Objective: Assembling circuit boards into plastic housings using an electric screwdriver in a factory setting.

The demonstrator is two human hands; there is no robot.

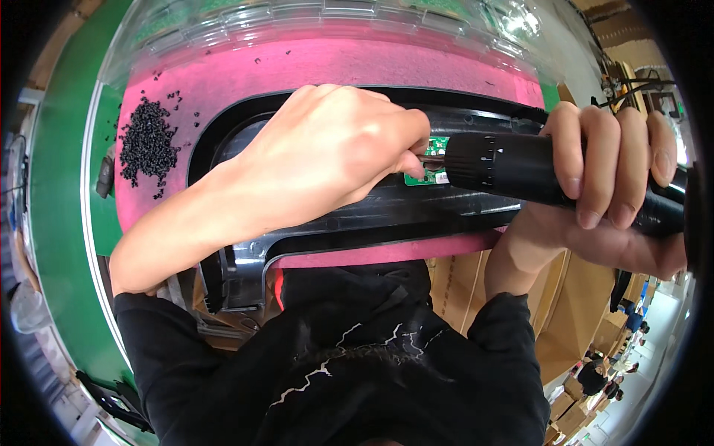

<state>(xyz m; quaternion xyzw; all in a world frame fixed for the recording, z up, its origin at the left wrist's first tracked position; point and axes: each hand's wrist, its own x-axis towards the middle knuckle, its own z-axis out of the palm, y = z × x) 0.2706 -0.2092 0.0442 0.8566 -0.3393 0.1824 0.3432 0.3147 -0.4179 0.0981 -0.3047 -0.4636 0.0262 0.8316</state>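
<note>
Shows pink mat (335, 63) with black plastic shell (372, 219) lying across its middle. Holds left hand (349, 141) over shell from the left, thumb and finger close together; can't tell whether grasping anything. Wraps right hand (601, 160), at right, tightly round black power screwdriver (506, 163), pointed left. Shows heap of small black screws (149, 141) on mat, far left. Shows green circuit board (430, 177) inside shell, partly hidden. Ends screwdriver in thin metal bit (433, 159), above board, tip at left fingertips.
</note>
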